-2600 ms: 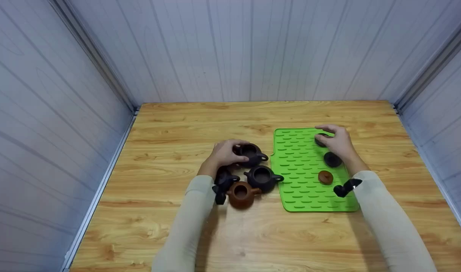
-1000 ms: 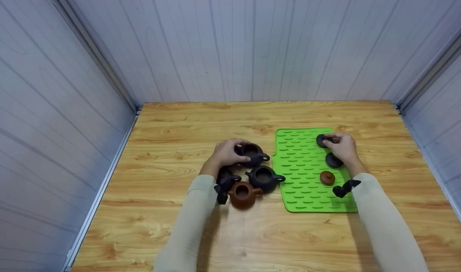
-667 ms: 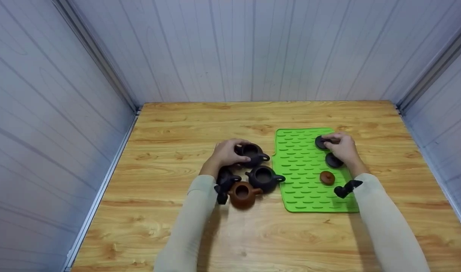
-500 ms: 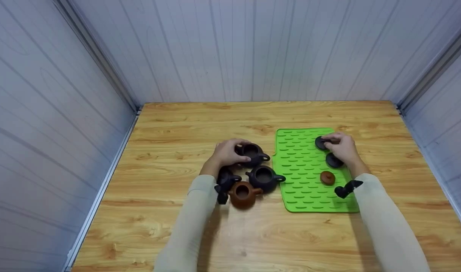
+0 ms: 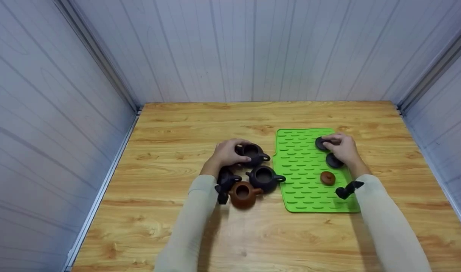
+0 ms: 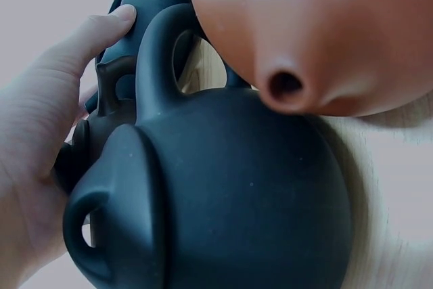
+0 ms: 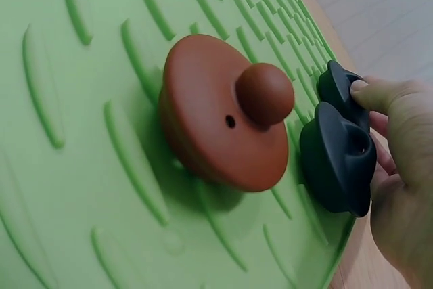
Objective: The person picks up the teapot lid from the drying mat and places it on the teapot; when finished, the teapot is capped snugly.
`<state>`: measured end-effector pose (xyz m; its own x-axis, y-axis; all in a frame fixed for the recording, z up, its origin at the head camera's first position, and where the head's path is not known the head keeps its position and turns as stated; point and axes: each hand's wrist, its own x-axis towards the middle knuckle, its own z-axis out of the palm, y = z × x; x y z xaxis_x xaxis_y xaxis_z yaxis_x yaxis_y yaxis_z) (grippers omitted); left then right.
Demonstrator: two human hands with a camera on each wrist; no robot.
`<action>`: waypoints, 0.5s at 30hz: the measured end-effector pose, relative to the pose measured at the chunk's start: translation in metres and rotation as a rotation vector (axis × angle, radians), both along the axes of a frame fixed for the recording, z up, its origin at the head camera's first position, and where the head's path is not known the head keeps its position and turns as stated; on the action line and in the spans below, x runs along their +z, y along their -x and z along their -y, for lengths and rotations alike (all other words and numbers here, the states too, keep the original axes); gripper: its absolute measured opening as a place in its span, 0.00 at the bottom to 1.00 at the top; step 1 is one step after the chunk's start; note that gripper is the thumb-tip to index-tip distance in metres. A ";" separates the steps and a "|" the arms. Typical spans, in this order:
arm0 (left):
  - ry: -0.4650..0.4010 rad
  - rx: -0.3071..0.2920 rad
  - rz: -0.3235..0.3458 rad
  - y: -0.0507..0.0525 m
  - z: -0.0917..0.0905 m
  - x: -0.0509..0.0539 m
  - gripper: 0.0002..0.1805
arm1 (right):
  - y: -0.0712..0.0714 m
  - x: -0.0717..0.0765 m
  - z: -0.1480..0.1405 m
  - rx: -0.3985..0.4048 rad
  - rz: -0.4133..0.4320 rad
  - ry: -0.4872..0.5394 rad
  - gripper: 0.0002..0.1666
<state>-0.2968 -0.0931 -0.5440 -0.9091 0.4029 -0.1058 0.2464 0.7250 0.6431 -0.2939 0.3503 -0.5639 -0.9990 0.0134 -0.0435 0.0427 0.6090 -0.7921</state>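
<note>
In the head view my left hand [image 5: 229,152] grips a lidless black teapot [image 5: 254,160], thumb on its near side. A second open black teapot [image 5: 264,186], a brown teapot [image 5: 242,202] and a dark teapot [image 5: 225,182] partly under my wrist stand beside it. In the left wrist view a lidded black teapot [image 6: 250,187] fills the front. On the green mat [image 5: 298,151], my right hand [image 5: 343,149] pinches the knob of the farthest black lid [image 5: 320,143]. Nearer lie another black lid [image 5: 333,161] and a brown lid [image 5: 328,178], its knob upward.
The wooden tabletop [image 5: 177,124] runs around the teapots and mat. Pale panels [image 5: 230,53] close off its back, with more on the left and right. Each wrist carries a small black device.
My right hand has come down onto the far black lid, which has shifted slightly toward me and the nearer black lid. My left hand has kept its grip on the teapot.
</note>
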 end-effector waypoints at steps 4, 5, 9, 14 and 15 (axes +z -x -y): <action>0.000 -0.002 0.008 0.000 0.001 0.000 0.34 | 0.001 0.001 0.000 0.005 0.006 0.006 0.22; 0.002 -0.002 0.011 0.000 0.001 0.000 0.34 | 0.000 0.001 0.000 0.007 0.009 0.006 0.21; 0.002 0.003 0.019 0.000 0.000 0.000 0.34 | -0.001 0.003 0.001 0.018 0.008 0.001 0.21; 0.001 0.007 0.005 0.000 -0.001 0.000 0.33 | -0.003 0.007 0.003 0.035 -0.008 -0.009 0.22; 0.002 0.007 0.004 0.000 -0.001 0.000 0.33 | -0.004 0.007 0.004 0.038 -0.009 -0.007 0.22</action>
